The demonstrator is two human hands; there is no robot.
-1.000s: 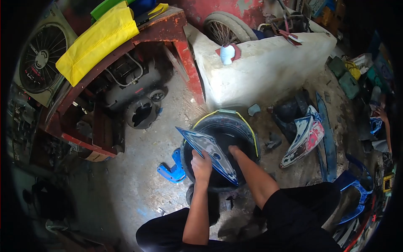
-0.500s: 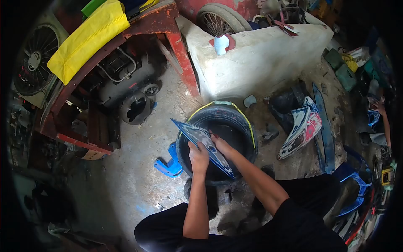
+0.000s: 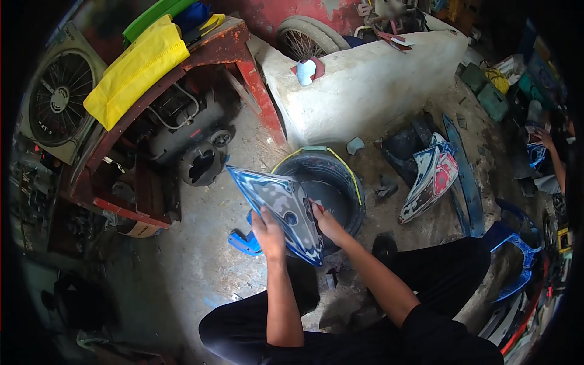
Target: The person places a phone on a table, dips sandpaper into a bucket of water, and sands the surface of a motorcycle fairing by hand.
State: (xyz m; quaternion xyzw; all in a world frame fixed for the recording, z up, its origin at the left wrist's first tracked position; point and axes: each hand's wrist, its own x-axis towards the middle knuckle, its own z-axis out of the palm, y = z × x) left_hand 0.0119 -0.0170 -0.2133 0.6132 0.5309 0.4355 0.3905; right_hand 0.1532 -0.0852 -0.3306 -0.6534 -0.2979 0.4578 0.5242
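Over a black water bucket (image 3: 345,204), I hold a roughly triangular motorcycle fairing panel (image 3: 277,198), blue-edged with patchy grey areas and a round hole. My left hand (image 3: 269,234) grips its near left edge, fingers on the face. My right hand (image 3: 327,224) is closed at the right edge; something reddish shows by its fingertips, too small to make out. The panel is tilted, its broad face turned up, and covers the bucket's left side. Beside the bucket lies a blue plastic part (image 3: 243,242), partly hidden behind my left hand and the panel.
To the right lies a white, blue and red fairing (image 3: 429,179) near a long dark strip (image 3: 465,176). A low white wall (image 3: 371,85) stands ahead. A red metal bench (image 3: 255,85) is at the left with a yellow bag (image 3: 137,73). Another person's hand (image 3: 543,137) shows far right.
The panel has moved left and turned so more of its face shows. Both hands went with it, and more of the bucket's inside is visible. The camera view has shifted slightly.
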